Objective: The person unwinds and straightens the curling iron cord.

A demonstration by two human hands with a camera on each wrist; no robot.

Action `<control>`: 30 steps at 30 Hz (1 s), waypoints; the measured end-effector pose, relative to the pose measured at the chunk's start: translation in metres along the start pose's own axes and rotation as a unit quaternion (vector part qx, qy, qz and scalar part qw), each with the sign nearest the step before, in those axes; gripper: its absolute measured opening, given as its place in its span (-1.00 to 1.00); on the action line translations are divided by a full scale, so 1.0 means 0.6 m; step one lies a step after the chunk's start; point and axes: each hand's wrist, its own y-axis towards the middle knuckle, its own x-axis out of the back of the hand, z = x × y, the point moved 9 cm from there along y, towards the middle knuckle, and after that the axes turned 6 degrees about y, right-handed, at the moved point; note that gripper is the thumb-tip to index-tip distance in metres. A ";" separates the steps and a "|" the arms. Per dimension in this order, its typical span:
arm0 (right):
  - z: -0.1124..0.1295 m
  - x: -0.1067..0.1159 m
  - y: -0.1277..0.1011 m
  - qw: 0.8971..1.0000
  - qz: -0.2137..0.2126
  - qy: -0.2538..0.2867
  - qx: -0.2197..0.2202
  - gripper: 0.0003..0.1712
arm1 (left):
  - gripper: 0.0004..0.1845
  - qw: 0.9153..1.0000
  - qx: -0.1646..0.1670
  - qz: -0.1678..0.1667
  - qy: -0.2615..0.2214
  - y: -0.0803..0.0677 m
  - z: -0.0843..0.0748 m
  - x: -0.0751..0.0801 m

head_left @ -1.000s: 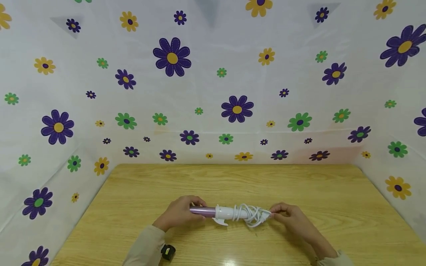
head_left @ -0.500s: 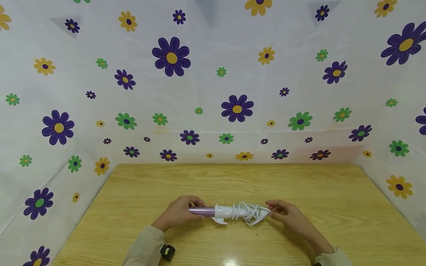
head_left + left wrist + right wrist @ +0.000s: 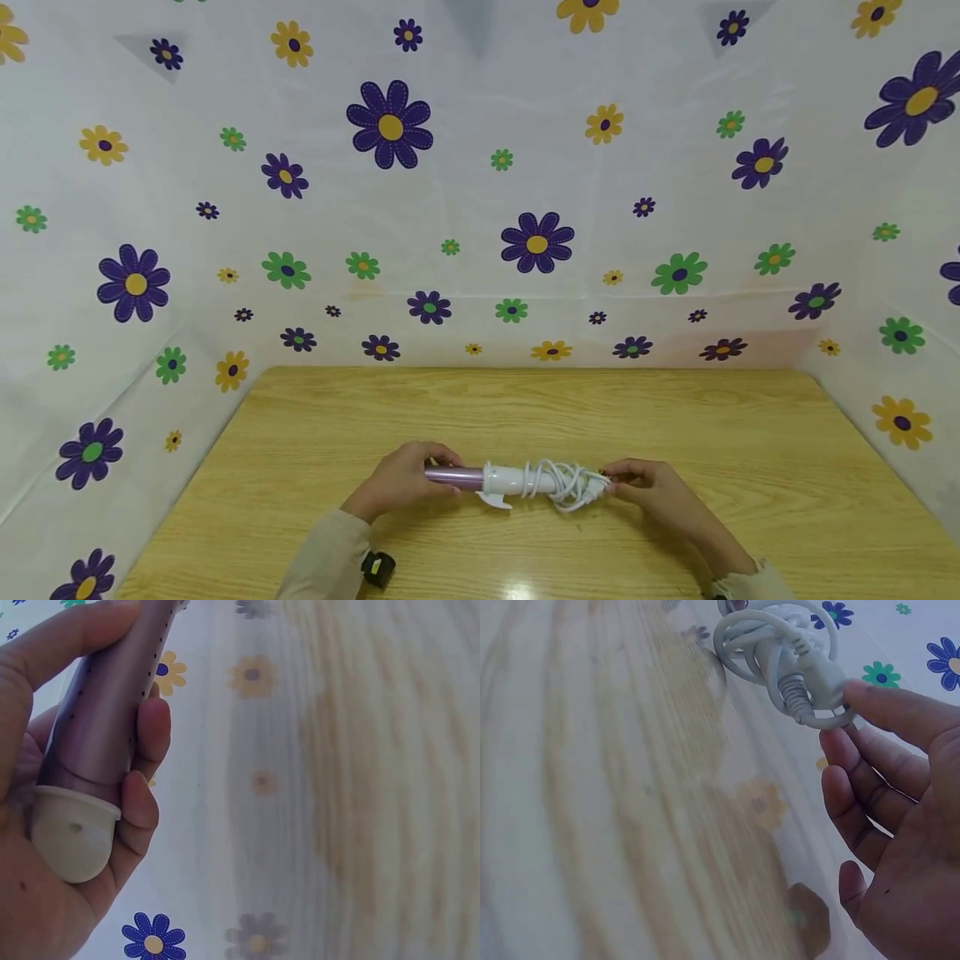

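Curling wand (image 3: 480, 478) in your curled left hand (image 3: 401, 482), its white cord (image 3: 566, 483) between your right hand's (image 3: 652, 492) fingertips.

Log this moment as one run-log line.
left hand: grips curling iron barrel | right hand: fingertips pinch white cord wound around handle | iron held just above wooden table
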 end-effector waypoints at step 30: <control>0.013 -0.012 0.000 0.999 -0.019 -0.030 0.006 -0.72 | -0.65 0.999 0.006 -0.026 -0.025 -0.002 -0.002 -0.006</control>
